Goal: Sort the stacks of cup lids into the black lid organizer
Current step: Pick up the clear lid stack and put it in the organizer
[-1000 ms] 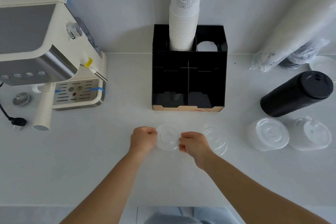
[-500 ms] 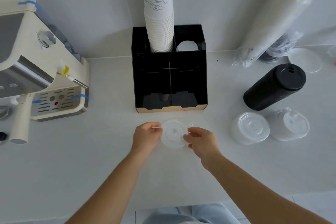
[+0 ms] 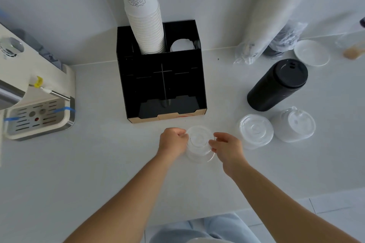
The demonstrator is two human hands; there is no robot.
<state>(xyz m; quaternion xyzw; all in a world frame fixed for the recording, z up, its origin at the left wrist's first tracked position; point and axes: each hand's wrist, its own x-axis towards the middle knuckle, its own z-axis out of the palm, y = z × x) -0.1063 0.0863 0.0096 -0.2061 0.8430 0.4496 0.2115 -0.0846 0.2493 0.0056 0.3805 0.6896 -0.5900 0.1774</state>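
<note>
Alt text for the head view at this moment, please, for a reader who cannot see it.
Both hands, left hand and right hand, grip a stack of clear lids from either side, on the white counter just in front of the black lid organizer. To the right lie a black lid stack and two more clear lid stacks.
</note>
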